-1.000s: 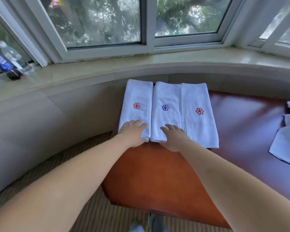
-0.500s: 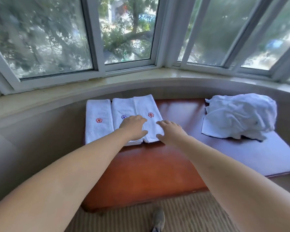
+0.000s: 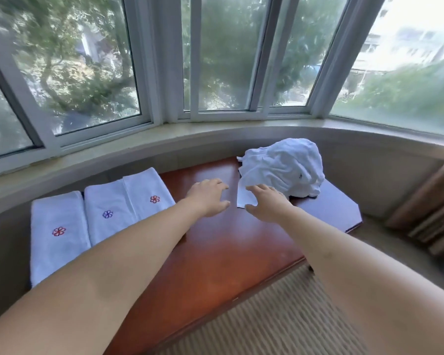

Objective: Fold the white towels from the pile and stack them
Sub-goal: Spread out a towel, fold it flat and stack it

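Three folded white towels lie side by side at the left end of the brown table (image 3: 215, 257): one with a red flower (image 3: 58, 234), one with a blue flower (image 3: 108, 211), one with a red flower (image 3: 149, 193). A crumpled pile of white towels (image 3: 285, 167) sits at the table's far right. My left hand (image 3: 209, 197) hovers open over bare wood between the folded towels and the pile. With relaxed fingers, my right hand (image 3: 265, 202) reaches the pile's near-left corner; whether it touches the cloth is unclear.
The table stands in a curved bay under a stone sill (image 3: 215, 131) and windows. A wooden piece (image 3: 431, 201) leans at the far right. Striped carpet (image 3: 280, 324) lies in front of the table.
Both hands left the folded towels and moved right across the table toward the crumpled pile. My view swung right, so the folded towels now sit at the left.
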Demonstrator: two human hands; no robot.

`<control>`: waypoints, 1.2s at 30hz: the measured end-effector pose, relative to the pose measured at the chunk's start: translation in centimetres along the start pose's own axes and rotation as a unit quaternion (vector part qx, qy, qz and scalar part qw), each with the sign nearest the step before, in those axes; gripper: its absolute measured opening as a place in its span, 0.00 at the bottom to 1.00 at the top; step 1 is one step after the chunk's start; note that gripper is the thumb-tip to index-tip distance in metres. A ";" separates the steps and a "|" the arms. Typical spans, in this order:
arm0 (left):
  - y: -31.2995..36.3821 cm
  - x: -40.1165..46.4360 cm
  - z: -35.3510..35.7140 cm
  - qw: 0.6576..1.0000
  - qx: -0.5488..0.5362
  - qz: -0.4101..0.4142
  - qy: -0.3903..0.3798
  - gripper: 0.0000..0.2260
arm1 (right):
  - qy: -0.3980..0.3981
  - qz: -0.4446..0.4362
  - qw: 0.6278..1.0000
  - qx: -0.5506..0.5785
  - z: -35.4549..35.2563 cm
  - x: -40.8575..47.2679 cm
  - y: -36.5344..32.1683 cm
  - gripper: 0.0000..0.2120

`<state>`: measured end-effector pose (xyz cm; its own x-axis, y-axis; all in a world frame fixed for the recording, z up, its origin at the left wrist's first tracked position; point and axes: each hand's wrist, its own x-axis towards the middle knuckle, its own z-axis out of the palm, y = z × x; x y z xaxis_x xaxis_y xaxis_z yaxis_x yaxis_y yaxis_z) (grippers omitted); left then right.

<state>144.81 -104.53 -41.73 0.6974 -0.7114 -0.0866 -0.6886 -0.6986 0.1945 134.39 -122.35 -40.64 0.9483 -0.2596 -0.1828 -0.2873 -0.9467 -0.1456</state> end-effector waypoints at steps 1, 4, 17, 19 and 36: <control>1.6 1.3 0.0 1.000 -0.004 0.003 0.001 0.27 | 0.001 0.008 1.000 0.004 -0.2 0.2 2.2 0.31; 6.6 5.4 0.3 1.000 -0.007 0.006 -0.006 0.27 | 0.001 0.031 0.999 0.021 -0.9 0.7 8.8 0.31; 24.8 20.2 2.4 0.999 -0.015 0.024 -0.015 0.25 | 0.000 0.073 0.996 0.054 -4.5 3.3 32.7 0.29; 26.5 22.0 2.7 0.999 -0.029 0.021 -0.018 0.24 | 0.003 0.076 0.996 0.054 -4.9 3.7 34.9 0.28; 31.0 41.6 6.9 0.995 -0.087 0.034 -0.043 0.23 | -0.014 0.083 0.994 0.063 -5.7 15.9 47.4 0.23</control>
<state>151.06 -156.32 -46.04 0.6260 -0.7653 -0.1494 -0.6835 -0.6308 0.3673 136.66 -172.41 -44.93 0.8829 -0.4028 -0.2412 -0.4555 -0.8594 -0.2321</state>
